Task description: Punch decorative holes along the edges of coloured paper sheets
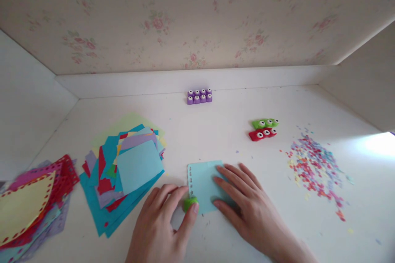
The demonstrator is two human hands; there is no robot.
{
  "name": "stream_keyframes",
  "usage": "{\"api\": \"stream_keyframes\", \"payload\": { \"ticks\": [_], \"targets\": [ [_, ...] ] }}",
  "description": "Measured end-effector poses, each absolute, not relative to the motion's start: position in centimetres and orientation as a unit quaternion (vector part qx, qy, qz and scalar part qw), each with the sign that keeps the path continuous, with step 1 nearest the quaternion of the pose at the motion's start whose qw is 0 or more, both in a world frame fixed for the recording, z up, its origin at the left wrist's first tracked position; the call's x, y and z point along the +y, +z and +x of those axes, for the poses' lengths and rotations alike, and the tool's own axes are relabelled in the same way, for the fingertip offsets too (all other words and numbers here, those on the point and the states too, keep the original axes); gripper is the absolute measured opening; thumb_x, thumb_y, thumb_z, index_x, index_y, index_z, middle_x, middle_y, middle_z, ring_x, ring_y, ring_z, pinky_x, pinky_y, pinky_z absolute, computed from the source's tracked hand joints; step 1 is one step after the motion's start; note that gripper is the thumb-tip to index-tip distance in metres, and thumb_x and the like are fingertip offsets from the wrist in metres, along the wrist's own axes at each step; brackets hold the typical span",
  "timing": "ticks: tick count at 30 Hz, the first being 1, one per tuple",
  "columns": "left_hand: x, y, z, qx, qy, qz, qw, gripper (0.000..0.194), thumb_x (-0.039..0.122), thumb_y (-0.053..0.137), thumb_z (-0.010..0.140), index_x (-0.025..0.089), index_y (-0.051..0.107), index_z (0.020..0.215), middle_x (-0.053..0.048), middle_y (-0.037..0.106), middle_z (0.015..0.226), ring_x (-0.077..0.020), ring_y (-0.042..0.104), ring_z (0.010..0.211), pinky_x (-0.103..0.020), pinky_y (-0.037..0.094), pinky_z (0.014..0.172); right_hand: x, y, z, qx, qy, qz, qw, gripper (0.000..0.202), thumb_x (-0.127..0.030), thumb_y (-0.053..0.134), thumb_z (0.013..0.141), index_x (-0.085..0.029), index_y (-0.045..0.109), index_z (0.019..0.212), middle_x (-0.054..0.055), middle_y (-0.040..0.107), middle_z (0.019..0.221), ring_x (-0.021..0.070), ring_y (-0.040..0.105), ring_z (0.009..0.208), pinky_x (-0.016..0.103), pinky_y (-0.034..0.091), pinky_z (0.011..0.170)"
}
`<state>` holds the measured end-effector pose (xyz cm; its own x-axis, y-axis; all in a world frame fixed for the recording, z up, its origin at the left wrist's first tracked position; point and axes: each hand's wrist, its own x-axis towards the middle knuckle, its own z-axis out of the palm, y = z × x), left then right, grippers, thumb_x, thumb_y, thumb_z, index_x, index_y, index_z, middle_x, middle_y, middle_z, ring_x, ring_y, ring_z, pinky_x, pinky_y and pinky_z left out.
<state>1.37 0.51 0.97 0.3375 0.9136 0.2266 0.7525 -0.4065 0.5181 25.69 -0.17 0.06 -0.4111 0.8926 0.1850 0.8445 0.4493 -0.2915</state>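
A light blue sheet of paper (205,185) lies on the white table, with a column of small punched holes down its left edge. At that edge's lower corner sits a green punch (189,204), gripped between the thumb and fingers of my left hand (165,218). The thumb lies over the punch's top and hides part of it. My right hand (243,201) rests flat with fingers spread over the right side of the sheet.
Stacked coloured paper (140,166) lies left of the sheet, with punched sheets (24,205) at the far left. Purple punches (199,97) stand near the wall. Green punches (265,123) and red punches (263,133) sit right of centre, beside scattered confetti (311,164).
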Motion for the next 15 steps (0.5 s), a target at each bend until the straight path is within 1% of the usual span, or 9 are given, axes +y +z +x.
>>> {"api": "stream_keyframes", "payload": {
  "ticks": [2, 4, 7, 11, 15],
  "targets": [
    [0.5, 0.9, 1.6, 0.524, 0.229, 0.801, 0.178, 0.022, 0.038, 0.059, 0.090, 0.024, 0.065, 0.106, -0.006, 0.067, 0.098, -0.0228, 0.064, 0.090, -0.037, 0.055, 0.078, -0.2, 0.1, 25.7, -0.836, 0.077, -0.519, 0.161, 0.038, -0.037, 0.059, 0.093, -0.027, 0.059, 0.130, 0.005, 0.055, 0.142, 0.0283, 0.050, 0.131, 0.058, 0.038, 0.110],
    [0.6, 1.1, 1.7, 0.524, 0.211, 0.800, 0.202, 0.017, 0.038, 0.057, 0.092, 0.025, 0.067, 0.095, -0.005, 0.065, 0.094, -0.0219, 0.063, 0.087, -0.038, 0.053, 0.079, -0.2, 0.2, 25.6, -0.835, 0.080, -0.519, 0.165, 0.037, -0.037, 0.058, 0.093, -0.027, 0.059, 0.129, 0.005, 0.055, 0.142, 0.0284, 0.050, 0.131, 0.058, 0.038, 0.110],
    [1.0, 1.5, 1.9, 0.522, 0.192, 0.796, 0.240, 0.022, 0.036, 0.053, 0.094, 0.024, 0.067, 0.081, -0.004, 0.062, 0.088, -0.0204, 0.062, 0.084, -0.036, 0.051, 0.077, -0.2, 0.3, 25.5, -0.831, 0.086, -0.523, 0.171, 0.037, -0.037, 0.058, 0.093, -0.028, 0.060, 0.129, 0.006, 0.056, 0.141, 0.0286, 0.050, 0.131, 0.058, 0.037, 0.110],
    [1.9, 2.4, 2.3, 0.513, 0.164, 0.795, 0.279, 0.021, 0.029, 0.054, 0.092, 0.023, 0.065, 0.075, -0.003, 0.060, 0.084, -0.0191, 0.061, 0.081, -0.033, 0.050, 0.073, -0.4, 0.2, 25.4, -0.824, 0.090, -0.528, 0.185, 0.037, -0.038, 0.059, 0.093, -0.027, 0.060, 0.129, 0.007, 0.057, 0.139, 0.0285, 0.051, 0.129, 0.058, 0.037, 0.110],
    [2.6, 3.2, 2.6, 0.523, 0.129, 0.796, 0.275, 0.021, 0.025, 0.058, 0.088, 0.022, 0.064, 0.068, -0.003, 0.061, 0.080, -0.0191, 0.061, 0.080, -0.030, 0.048, 0.072, -0.6, 0.1, 25.3, -0.822, 0.087, -0.527, 0.196, 0.037, -0.039, 0.059, 0.092, -0.027, 0.061, 0.127, 0.007, 0.058, 0.139, 0.0282, 0.050, 0.129, 0.058, 0.036, 0.110]
  ]
}}
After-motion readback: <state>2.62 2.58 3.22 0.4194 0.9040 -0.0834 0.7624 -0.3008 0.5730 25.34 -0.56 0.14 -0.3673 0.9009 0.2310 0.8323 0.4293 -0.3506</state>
